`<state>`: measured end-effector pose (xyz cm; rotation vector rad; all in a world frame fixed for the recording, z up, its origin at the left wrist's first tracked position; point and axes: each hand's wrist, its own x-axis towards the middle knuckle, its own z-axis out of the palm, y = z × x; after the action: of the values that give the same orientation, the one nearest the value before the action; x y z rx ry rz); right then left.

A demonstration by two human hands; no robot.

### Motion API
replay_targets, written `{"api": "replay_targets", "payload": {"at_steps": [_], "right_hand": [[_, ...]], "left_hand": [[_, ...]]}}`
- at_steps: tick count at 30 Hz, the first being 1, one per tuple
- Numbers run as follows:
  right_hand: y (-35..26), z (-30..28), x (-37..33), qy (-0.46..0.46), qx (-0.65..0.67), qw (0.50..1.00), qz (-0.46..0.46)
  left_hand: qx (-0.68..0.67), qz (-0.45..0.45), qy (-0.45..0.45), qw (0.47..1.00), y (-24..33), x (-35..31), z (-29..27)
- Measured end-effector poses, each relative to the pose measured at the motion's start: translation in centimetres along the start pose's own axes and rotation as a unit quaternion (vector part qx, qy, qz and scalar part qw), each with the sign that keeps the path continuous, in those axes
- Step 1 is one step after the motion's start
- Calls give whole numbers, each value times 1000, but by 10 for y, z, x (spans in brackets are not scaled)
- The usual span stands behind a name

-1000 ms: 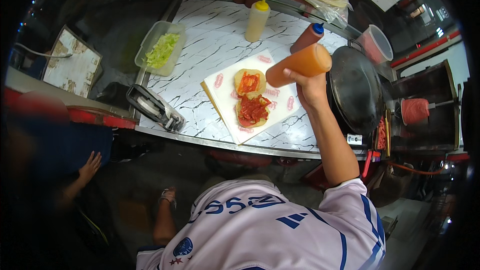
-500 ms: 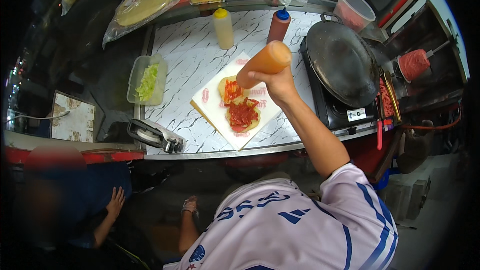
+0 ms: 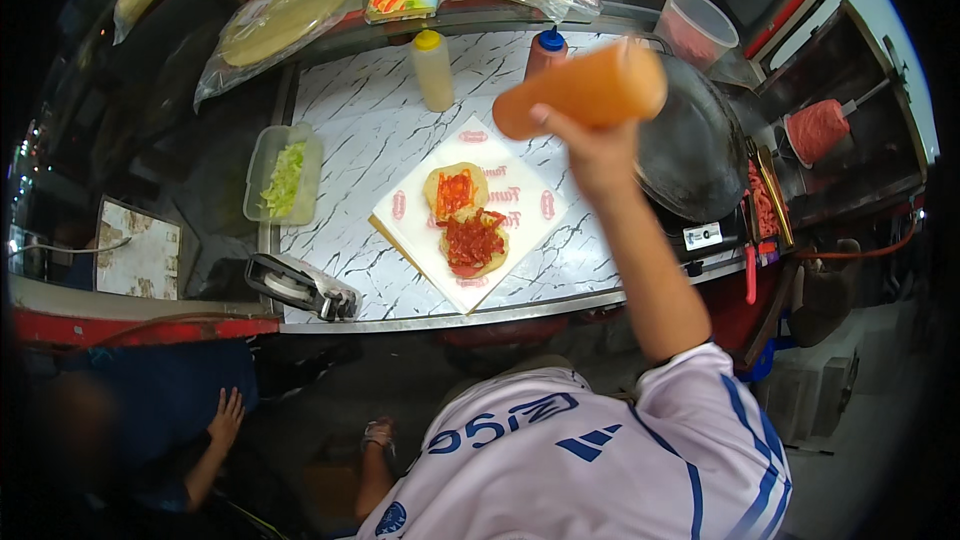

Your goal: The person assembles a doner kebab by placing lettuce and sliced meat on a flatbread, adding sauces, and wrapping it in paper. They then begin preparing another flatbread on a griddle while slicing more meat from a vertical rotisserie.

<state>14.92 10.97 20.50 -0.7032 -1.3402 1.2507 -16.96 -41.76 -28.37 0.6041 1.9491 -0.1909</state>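
Hand (image 3: pixel 604 152) snug around orange bottle (image 3: pixel 580 90)

Paper (image 3: pixel 525 220) w/ red lettering; shirt (image 3: pixel 620 460) w/ blue; stove label (image 3: pixel 702 236) prob. printed.

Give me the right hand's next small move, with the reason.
Probably stand the orange bottle upright beside the blue-capped bottle: the right hand holds it tilted, and the far bread half already carries red-orange sauce.
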Motion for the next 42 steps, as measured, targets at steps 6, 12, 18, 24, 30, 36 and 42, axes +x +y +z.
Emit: {"api": "replay_targets", "payload": {"at_steps": [6, 12, 18, 24, 30, 36, 42], "right_hand": [[103, -12, -24, 9, -15, 994, 111], [30, -17, 7, -61, -41, 997, -26], [-9, -10, -7, 24, 17, 999, -30], [82, -6, -31, 36, -49, 994, 93], [25, -10, -2, -90, -38, 994, -39], [39, 42, -25, 7, -17, 1000, -7], [110, 26, -23, -5, -21, 1000, 21]], "left_hand": [[-64, -34, -19, 997, -11, 25, -7], [181, 248, 82, 948, -28, 51, -15], [218, 185, 22, 958, -21, 50, -9], [330, 178, -14, 927, -20, 36, -6], [287, 166, -6, 943, -23, 36, -9], [274, 168, 2, 947, -19, 35, -11], [270, 170, 1, 948, -21, 35, -11]]}}
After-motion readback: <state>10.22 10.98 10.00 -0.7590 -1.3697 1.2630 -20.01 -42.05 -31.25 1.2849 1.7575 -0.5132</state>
